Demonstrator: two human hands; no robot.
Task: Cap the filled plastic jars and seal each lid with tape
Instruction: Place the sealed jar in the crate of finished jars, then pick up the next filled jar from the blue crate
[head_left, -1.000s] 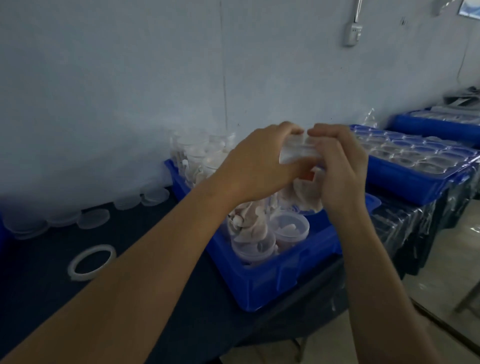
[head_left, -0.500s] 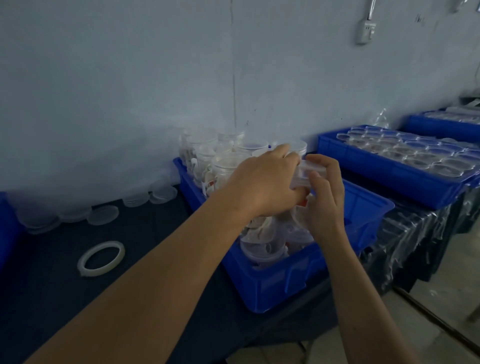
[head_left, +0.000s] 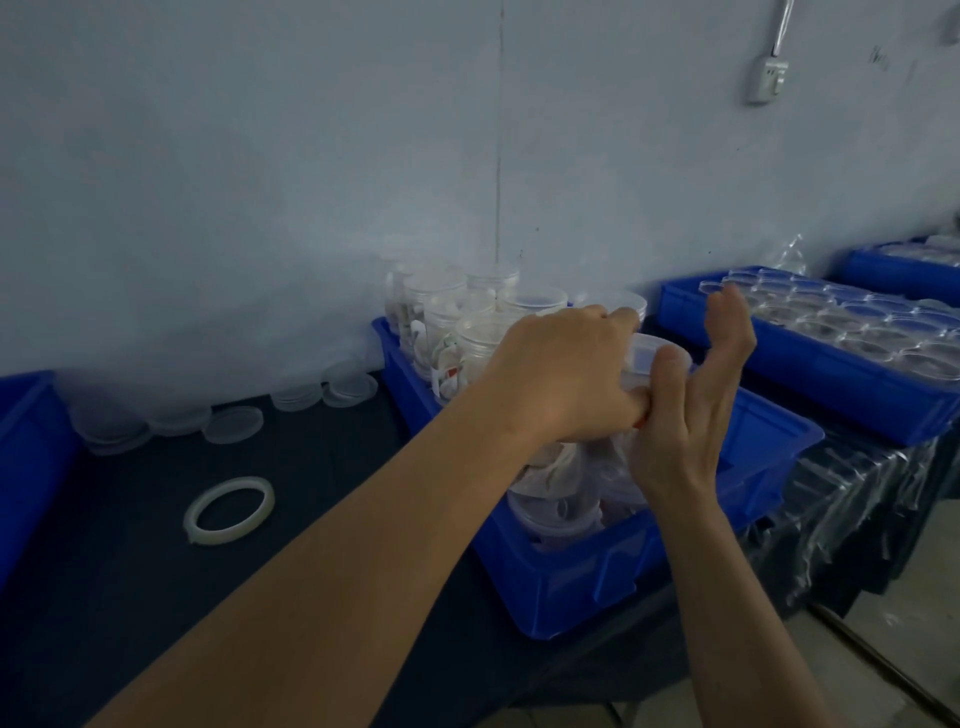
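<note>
Left hand (head_left: 563, 374) grips capped jar (head_left: 655, 359) over blue crate (head_left: 597, 577) of filled jars; right hand (head_left: 691, 415) open beside it

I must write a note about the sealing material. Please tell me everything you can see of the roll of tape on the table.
The roll of tape is a thin ring, pale and translucent, whitish to slightly yellow, with a wide open centre through which the dark table cover shows. It looks like clear plastic adhesive tape with little tape remaining on it. It lies flat on the cover, left of the blue crate of jars and apart from it. Neither hand touches it. No loose end is visible.
</note>
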